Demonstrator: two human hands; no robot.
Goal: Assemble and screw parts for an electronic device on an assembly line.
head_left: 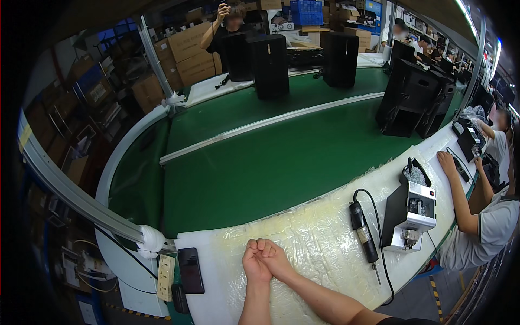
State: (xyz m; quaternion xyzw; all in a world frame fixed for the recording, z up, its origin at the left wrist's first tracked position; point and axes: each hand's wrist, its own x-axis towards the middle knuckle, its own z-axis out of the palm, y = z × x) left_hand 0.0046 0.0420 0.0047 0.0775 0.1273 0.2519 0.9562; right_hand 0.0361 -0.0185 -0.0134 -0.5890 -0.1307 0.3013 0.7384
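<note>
My left hand [254, 266] and my right hand [277, 260] rest clasped together on the plastic-covered white worktop [303, 238], fingers curled in and pressed against each other. No tool or part shows in them. To their left lies a dark smartphone [191, 271]. On their right, apart from them, a black electric screwdriver [363, 230] lies with its bit pointing toward me and its cable looping round. Beyond it stands a silver and black screw feeder [410, 216], with a black tray of small screws [416, 172] behind it.
A green conveyor belt [260, 168] with a pale divider rail [271, 124] runs past the worktop. Several black speaker cabinets [271, 67] stand on it. A power strip [166, 277] and a metal post [81, 189] are at left. A co-worker [476, 233] sits at right; another person [227, 27] stands opposite.
</note>
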